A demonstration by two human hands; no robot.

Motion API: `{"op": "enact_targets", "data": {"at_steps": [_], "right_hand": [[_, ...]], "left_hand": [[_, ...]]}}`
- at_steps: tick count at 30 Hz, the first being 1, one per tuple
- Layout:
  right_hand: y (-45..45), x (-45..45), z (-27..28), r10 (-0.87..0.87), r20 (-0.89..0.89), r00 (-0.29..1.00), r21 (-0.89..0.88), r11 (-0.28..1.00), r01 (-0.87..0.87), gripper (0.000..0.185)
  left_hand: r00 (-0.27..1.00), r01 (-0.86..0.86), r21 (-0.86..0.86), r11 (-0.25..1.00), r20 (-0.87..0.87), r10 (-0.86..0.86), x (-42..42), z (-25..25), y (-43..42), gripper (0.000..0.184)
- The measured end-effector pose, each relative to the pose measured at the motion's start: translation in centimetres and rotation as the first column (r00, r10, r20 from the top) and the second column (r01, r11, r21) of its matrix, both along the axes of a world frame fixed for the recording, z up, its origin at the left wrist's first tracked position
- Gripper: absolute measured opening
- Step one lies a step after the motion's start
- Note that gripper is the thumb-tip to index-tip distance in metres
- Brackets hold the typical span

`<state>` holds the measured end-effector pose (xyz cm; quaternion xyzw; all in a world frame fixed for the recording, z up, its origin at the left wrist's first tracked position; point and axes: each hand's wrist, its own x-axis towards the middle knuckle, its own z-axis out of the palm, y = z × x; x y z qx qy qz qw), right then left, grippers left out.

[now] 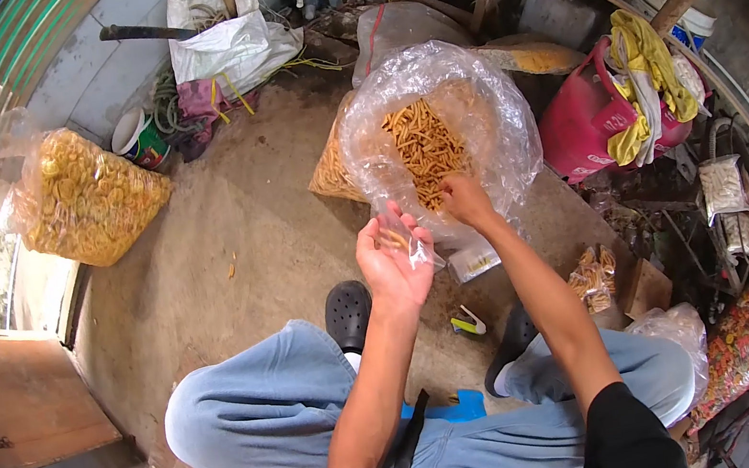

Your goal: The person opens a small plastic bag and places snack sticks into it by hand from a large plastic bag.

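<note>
A large clear plastic bag [496, 109] stands open in front of me, with many small brown stick snacks [422, 142] inside. My left hand [397, 265] is palm up, its fingers curled round a small clear bag [408, 244] that has a few sticks in it. At the near edge of the snack pile is my right hand [466, 199], its fingers bent together against the sticks; whatever they pinch is hidden. Just below the big bag lies a small stack of clear packets [474, 261]. A green and black stapler [468, 321] rests on the floor between my feet.
A bag of yellow chips [93, 198] stands at the left. To the right are a pink basket [582, 121] with cloths, filled snack packets [594, 279] and a bag of colourful snacks [748, 338]. A white sack [231, 52] is at the back.
</note>
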<state>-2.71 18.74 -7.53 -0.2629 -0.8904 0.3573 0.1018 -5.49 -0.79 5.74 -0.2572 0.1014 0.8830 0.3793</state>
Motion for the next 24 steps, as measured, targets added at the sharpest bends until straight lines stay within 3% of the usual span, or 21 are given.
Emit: {"op": "enact_targets", "data": {"at_steps": [2, 3, 5, 8, 14, 21, 24], "right_hand": [[0.0, -0.8, -0.9, 0.053, 0.036, 0.998, 0.158, 0.986, -0.058, 0.019], [0.0, -1.3, -1.0, 0.053, 0.034, 0.998, 0.154, 0.986, -0.058, 0.019], [0.1, -2.2, -1.3, 0.125, 0.297, 0.947, 0.242, 0.949, -0.201, 0.018], [0.0, -3.2, -2.5, 0.131, 0.365, 0.922, 0.313, 0.915, -0.254, 0.018], [-1.5, -3.4, 0.0, 0.138, 0.407, 0.903, 0.337, 0.896, -0.288, 0.016], [-1.8, -3.6, -1.0, 0.1, 0.352, 0.931, 0.393, 0.887, -0.244, 0.013], [-1.8, -3.1, 0.0, 0.171, 0.392, 0.904, 0.409, 0.848, -0.338, 0.012]], "left_hand": [[1.0, 0.004, 0.018, 1.0, -0.006, -0.004, 0.0, -0.2, 0.0, 0.023], [1.0, 0.004, 0.013, 1.0, -0.008, -0.004, -0.1, -0.2, 0.1, 0.023], [1.0, 0.001, 0.005, 1.0, 0.022, -0.002, -0.1, 0.0, 0.3, 0.023], [1.0, 0.006, 0.036, 0.999, 0.028, -0.007, -0.1, 0.1, 0.5, 0.023], [0.998, 0.012, 0.037, 0.999, 0.054, -0.014, -0.2, -0.2, 0.9, 0.023], [1.0, 0.01, 0.072, 0.997, 0.025, -0.011, -0.5, -0.6, 0.4, 0.024], [1.0, 0.001, 0.049, 0.999, 0.028, -0.003, -0.5, -0.5, 0.4, 0.024]]}}
